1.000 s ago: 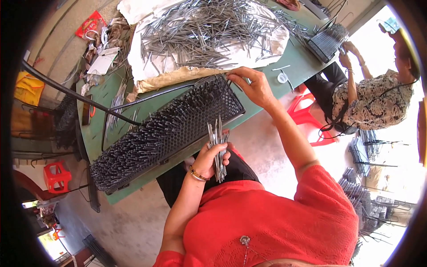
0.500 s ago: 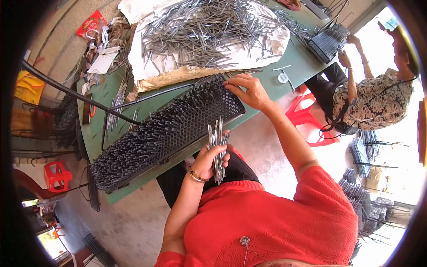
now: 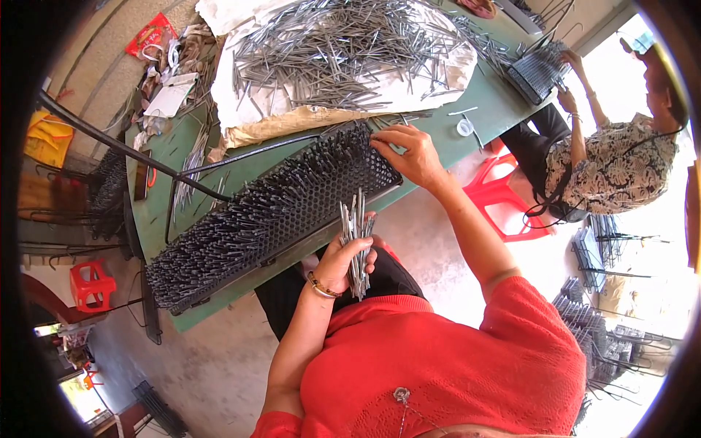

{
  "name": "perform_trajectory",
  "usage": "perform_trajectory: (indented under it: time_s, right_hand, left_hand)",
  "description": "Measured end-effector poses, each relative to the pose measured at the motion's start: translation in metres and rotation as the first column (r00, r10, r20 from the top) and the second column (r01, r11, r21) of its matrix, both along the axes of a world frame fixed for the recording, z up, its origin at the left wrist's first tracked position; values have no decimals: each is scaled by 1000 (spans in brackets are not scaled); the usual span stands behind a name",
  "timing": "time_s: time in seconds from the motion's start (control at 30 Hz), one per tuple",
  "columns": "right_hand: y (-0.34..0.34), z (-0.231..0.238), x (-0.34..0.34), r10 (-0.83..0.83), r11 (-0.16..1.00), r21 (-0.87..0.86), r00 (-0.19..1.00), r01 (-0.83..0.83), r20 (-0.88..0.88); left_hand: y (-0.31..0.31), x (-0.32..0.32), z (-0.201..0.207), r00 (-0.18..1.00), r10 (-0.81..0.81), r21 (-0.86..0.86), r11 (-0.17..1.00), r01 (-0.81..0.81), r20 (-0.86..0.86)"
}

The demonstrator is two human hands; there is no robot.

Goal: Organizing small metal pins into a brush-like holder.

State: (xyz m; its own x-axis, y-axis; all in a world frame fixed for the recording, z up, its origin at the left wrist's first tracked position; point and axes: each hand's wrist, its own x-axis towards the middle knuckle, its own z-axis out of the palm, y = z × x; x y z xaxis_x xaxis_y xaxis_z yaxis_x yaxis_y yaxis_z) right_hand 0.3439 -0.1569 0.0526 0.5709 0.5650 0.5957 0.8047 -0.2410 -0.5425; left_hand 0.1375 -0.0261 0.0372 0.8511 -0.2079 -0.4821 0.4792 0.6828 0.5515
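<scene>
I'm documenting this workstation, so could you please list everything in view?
Table: one, green, upper centre
Sheet: one, whitish, on table
Loose rods: many, grey, on sheet
Rack: one, black, table's near edge
Racked rods: many, dark, standing in rack
Smaller rack: one, grey, table's far right
Round container: one, pale, table's right
Packet: one, red, upper left
Seats: at least two, red, both sides
Coworker: one, patterned top, right
Held rods: one bundle, silver, centre
Left grip: one, bare, around held rods
Right grip: one, bare, at rack's right end
</scene>
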Motion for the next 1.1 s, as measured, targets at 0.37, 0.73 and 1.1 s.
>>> perform_trajectory:
  time_s: [0.37, 0.73, 1.1]
  right_hand:
    - [3, 0, -5, -4, 999, 32, 988, 9, -153]
    - [11, 25, -64, 170, 962, 50, 442, -270, -881]
    - [35, 43, -49, 231, 972, 205, 646, -117, -728]
  left_hand:
    - [-1, -4, 5, 994, 2, 45, 999, -7, 110]
    - [11, -6, 9, 973, 50, 6, 999, -53, 226]
    - [20, -28, -13, 991, 84, -27, 996, -82, 103]
